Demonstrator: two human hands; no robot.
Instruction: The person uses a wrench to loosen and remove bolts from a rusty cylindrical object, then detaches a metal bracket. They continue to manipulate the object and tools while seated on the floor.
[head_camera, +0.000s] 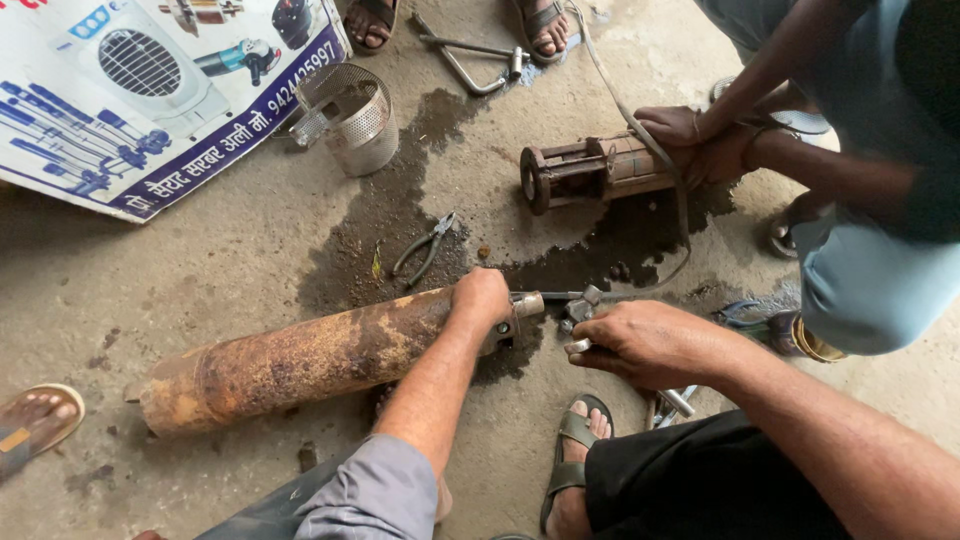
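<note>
A perforated metal strainer (352, 118) stands on the concrete floor (200, 260) beside a printed poster (130, 95). Pliers (425, 247) lie on a dark wet stain (390, 220). A bent metal bar (465, 58) lies near sandalled feet (372, 22).

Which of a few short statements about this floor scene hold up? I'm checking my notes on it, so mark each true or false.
1. The left hand grips the end of the long rusty metal cylinder. True.
2. The right hand is empty. False: it holds a small metal tool.
3. The grey pliers lie on the wet concrete floor. True.
4. The perforated metal strainer cylinder lies inside the rusty cylinder. False: it sits apart, near the printed poster.
</note>
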